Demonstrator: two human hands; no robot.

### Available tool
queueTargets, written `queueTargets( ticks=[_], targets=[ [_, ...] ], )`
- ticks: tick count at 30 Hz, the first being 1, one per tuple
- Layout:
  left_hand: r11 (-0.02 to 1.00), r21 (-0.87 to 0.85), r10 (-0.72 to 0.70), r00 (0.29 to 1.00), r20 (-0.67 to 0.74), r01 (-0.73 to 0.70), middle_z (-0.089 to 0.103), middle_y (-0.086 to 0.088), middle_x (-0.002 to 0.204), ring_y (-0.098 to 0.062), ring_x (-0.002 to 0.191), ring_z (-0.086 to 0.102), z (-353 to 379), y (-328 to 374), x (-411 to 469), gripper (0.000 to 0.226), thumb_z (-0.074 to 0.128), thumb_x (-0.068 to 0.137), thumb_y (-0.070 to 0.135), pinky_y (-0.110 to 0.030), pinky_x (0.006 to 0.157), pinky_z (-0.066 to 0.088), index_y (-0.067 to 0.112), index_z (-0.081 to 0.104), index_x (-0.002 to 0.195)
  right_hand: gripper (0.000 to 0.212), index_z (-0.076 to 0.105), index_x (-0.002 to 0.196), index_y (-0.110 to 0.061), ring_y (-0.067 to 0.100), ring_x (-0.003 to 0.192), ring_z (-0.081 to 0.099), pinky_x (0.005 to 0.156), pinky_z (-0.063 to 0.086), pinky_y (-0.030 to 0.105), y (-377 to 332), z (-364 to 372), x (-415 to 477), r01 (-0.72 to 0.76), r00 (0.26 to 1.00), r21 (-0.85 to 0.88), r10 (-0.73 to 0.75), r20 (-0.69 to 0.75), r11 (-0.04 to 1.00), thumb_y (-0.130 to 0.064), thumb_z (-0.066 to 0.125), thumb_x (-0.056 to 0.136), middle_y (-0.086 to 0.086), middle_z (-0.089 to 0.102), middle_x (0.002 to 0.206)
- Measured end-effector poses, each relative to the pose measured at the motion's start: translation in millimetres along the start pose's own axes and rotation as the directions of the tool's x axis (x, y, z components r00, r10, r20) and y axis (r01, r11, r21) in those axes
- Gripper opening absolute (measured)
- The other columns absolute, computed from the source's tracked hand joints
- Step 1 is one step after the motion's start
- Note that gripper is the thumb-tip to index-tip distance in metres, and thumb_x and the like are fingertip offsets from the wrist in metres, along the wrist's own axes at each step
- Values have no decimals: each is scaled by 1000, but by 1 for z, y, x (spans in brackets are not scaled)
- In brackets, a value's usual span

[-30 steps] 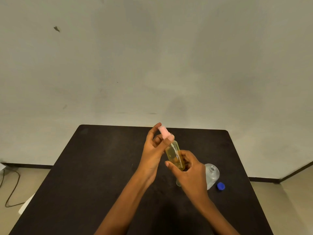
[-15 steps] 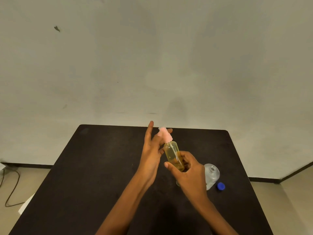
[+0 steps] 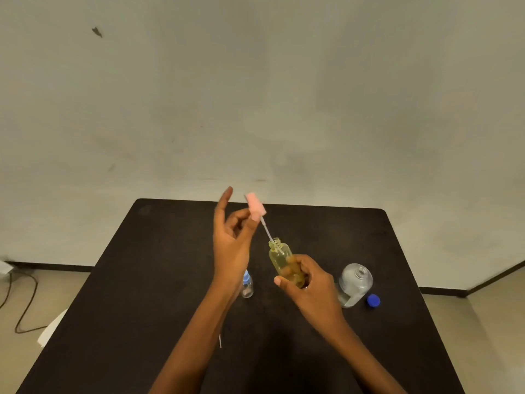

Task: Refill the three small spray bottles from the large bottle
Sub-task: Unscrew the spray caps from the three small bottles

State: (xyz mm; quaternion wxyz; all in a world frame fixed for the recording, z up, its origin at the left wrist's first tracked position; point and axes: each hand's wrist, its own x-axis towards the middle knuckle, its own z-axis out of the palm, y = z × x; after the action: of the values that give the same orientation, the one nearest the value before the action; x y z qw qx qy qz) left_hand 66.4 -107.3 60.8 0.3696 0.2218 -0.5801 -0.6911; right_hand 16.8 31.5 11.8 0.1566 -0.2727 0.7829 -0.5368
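**Pink sprayer off the yellow bottle, tube in the neck**

Our right grip is wrapped round the lower half of the small bottle of yellow liquid. It holds the bottle tilted above the desk, neck pointing to 11 o'clock. Our left grip pinches the pink spray head, index finger sticking straight up. The head sits at 11 o'clock from the bottle, clear of the neck. Its thin dip tube runs down so the lower end is inside the open neck. A second small bottle with a blue top stands at 9 o'clock of the right grip, partly behind our left wrist. The large bottle is at 3 o'clock, uncapped, with its blue cap just beside it at 4 o'clock.
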Motion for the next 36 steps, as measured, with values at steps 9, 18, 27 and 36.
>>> queueTargets(
  ticks=[9,18,27,36],
  targets=[
    [897,425,-67,988,-137,120,65,4,95,-15,94,64,-111,-53,26,35,64,85,18,-23,80,49,21,55,119,32,49,109,-21,10,94,57,73,42,14,59,45,-1,-306,930,78,280,237,949,-14,65,83,-7,57,98],
    [259,966,-528,838,138,4,62,10,86,-12,84,63,-203,-146,8,38,64,82,44,-29,77,44,20,57,111,29,58,99,-12,21,97,53,86,45,33,108,95,18,-469,883,-109,467,-52,876,-13,73,75,6,52,104],
    [227,965,-583,776,241,-129,51,15,75,-5,82,54,-212,-168,13,43,59,84,46,-31,91,43,26,47,121,32,56,105,-8,26,103,54,92,46,43,132,109,32,-520,849,-113,500,-169,846,-4,69,76,10,58,107],
    [278,956,-566,787,245,-98,53,12,86,-6,84,53,-214,-169,11,54,59,84,45,-29,87,44,25,40,130,49,52,116,-6,26,103,57,89,50,44,144,113,24,-532,838,-144,495,-230,834,1,69,71,12,58,112]
  ],
)
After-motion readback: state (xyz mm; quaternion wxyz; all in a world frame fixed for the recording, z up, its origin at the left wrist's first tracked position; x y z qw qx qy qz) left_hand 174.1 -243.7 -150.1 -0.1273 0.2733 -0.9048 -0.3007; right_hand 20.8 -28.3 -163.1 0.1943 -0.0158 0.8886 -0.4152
